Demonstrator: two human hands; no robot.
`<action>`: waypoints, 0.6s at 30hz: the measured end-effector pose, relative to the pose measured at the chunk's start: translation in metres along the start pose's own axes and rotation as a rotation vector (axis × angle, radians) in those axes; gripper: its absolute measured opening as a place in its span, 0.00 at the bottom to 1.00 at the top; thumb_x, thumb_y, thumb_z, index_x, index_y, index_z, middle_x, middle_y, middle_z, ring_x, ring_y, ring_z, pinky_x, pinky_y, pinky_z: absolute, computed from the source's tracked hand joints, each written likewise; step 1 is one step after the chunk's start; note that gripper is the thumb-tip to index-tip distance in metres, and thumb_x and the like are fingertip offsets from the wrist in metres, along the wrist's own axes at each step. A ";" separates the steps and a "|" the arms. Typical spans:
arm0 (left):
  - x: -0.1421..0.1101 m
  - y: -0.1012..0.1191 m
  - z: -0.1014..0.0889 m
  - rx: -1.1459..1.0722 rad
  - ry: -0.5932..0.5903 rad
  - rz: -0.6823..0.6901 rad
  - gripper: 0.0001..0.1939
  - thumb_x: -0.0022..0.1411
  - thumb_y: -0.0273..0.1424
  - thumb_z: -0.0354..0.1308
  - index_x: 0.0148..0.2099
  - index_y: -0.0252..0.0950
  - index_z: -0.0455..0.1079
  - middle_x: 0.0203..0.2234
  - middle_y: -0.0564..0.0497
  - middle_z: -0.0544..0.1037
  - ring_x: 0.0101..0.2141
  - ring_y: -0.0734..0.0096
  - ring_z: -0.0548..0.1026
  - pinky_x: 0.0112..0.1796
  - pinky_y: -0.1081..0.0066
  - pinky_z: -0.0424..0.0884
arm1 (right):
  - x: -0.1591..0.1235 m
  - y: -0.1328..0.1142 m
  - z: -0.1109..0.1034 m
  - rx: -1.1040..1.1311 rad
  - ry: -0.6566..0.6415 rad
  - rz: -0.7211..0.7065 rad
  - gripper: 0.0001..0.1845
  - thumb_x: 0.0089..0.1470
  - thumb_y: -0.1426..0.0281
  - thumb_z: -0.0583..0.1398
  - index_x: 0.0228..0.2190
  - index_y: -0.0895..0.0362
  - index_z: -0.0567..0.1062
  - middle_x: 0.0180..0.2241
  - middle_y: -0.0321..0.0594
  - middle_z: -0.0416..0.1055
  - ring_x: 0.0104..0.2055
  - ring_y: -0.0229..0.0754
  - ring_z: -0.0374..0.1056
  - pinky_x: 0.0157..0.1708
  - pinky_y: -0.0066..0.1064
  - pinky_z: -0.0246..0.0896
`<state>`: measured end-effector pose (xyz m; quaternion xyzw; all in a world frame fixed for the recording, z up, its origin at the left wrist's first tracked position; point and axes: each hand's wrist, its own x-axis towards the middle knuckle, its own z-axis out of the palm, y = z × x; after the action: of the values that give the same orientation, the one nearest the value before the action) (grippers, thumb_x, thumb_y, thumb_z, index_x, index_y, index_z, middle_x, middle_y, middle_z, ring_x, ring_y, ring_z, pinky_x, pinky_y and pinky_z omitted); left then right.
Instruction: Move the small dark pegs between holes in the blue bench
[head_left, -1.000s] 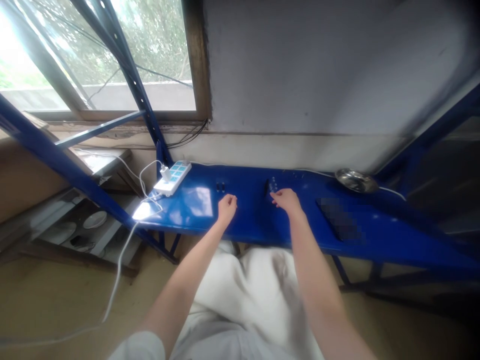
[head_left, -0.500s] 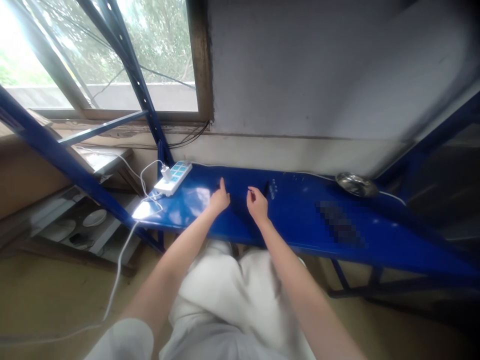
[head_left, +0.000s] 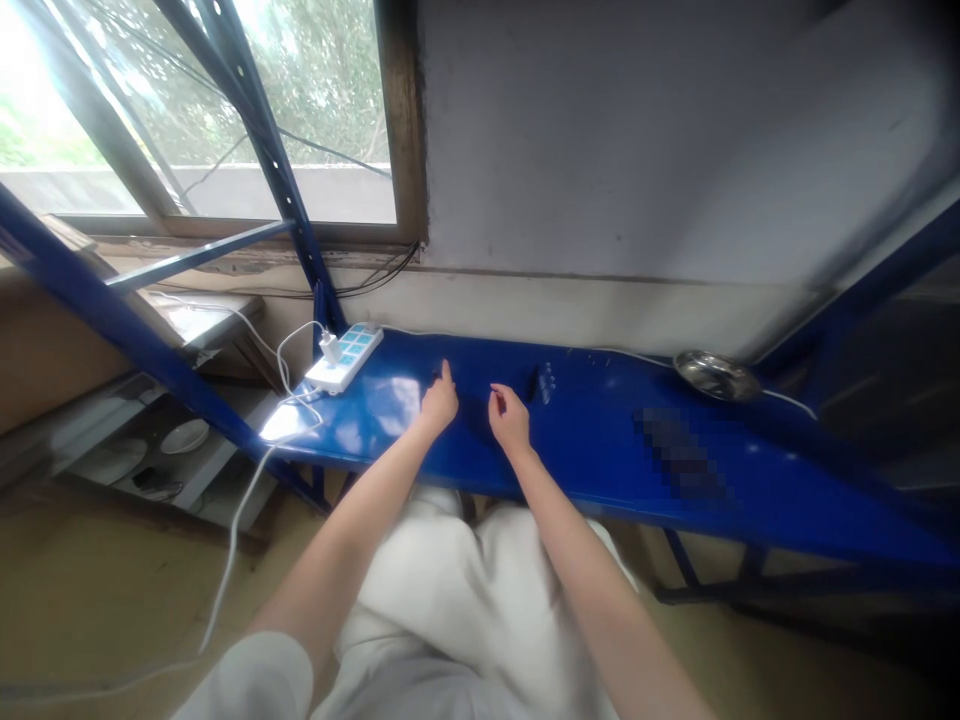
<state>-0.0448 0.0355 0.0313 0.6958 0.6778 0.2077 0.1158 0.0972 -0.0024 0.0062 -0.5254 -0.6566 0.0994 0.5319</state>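
My left hand (head_left: pixel 440 400) is over the blue tabletop (head_left: pixel 585 450), its index finger stretched forward and the other fingers loosely curled. Beside that fingertip is a small dark piece (head_left: pixel 436 374), partly covered by the hand. To its right, my right hand (head_left: pixel 509 415) has thumb and index finger pinched together; whatever is between them is too small to name. Farther right, a short dark object (head_left: pixel 533 382) lies next to a group of several small clear beads or caps (head_left: pixel 547 381). Neither hand touches that group.
A white power strip (head_left: pixel 345 358) with a plug and trailing cable sits at the left end. On the right are a shiny metal dish (head_left: pixel 716 375) and a pixelated dark flat object (head_left: pixel 682 455). Tiny bits (head_left: pixel 598 361) lie near the back edge. Blue uprights (head_left: pixel 277 170) flank the table.
My right hand has moved left from the clear pieces toward my left hand, still pinched. My left hand has stretched out its index finger beside the dark pieces. Little differs in the last half second.
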 end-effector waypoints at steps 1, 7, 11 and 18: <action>0.001 0.000 0.001 -0.002 0.016 -0.004 0.28 0.64 0.28 0.39 0.65 0.27 0.40 0.43 0.29 0.71 0.39 0.54 0.74 0.40 0.62 0.65 | 0.000 0.000 0.000 -0.002 0.001 0.001 0.19 0.57 0.63 0.48 0.41 0.59 0.72 0.41 0.47 0.73 0.41 0.45 0.70 0.41 0.38 0.67; 0.003 0.000 0.004 -0.094 0.107 -0.035 0.19 0.62 0.24 0.40 0.55 0.30 0.60 0.43 0.33 0.71 0.40 0.56 0.73 0.40 0.63 0.65 | -0.001 0.002 0.003 -0.022 0.010 -0.038 0.18 0.56 0.65 0.48 0.40 0.58 0.72 0.40 0.47 0.73 0.41 0.44 0.70 0.41 0.36 0.66; 0.002 0.005 0.008 -0.460 0.174 -0.048 0.10 0.62 0.26 0.44 0.41 0.33 0.65 0.31 0.42 0.74 0.31 0.67 0.74 0.34 0.70 0.66 | -0.001 0.003 0.002 -0.042 -0.005 -0.037 0.18 0.57 0.65 0.47 0.40 0.58 0.72 0.40 0.47 0.73 0.41 0.44 0.69 0.41 0.35 0.65; -0.015 0.023 0.017 -1.269 -0.059 -0.067 0.08 0.62 0.31 0.47 0.41 0.34 0.62 0.26 0.52 0.72 0.13 0.84 0.64 0.15 0.80 0.54 | 0.002 0.002 0.002 -0.169 0.010 0.096 0.22 0.59 0.61 0.42 0.35 0.58 0.69 0.33 0.47 0.72 0.34 0.43 0.67 0.34 0.33 0.61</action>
<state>-0.0163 0.0210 0.0249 0.4754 0.4407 0.5459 0.5308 0.0973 0.0014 0.0051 -0.5996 -0.6341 0.0663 0.4837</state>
